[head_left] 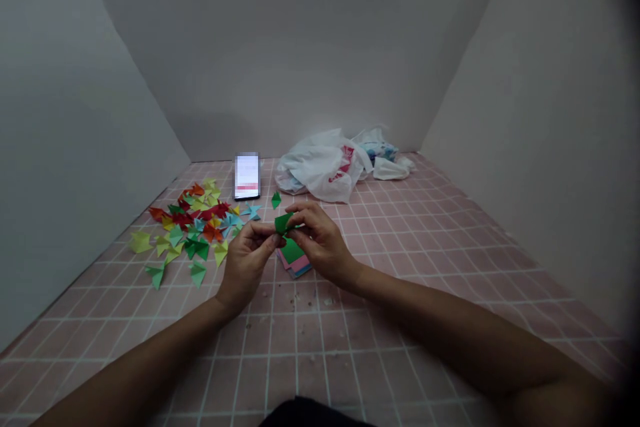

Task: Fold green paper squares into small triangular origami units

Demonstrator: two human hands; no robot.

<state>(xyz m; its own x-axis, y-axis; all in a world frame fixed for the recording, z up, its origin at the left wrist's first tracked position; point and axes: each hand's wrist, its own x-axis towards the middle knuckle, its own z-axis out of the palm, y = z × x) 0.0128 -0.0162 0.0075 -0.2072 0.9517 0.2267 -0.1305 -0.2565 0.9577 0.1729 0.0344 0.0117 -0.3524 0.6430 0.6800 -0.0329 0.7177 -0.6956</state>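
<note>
Between my two hands is a small piece of green origami paper (283,222), partly folded. My left hand (249,258) pinches its left side between thumb and fingers. On the other side my right hand (320,240) grips it, with the fingertips bent over the top edge. Just below lies a stack of coloured paper squares (295,252), green on top with pink and blue edges showing; my hands cover part of it. A small folded green piece (277,199) sits on the surface beyond my hands.
Many folded paper pieces (197,247) in red, orange, yellow, green and blue are spread at the left. A lit phone (247,177) leans upright behind them. White plastic bags (325,163) lie by the back wall. Pink tiled-pattern cloth (425,233) covers the surface, with walls on three sides.
</note>
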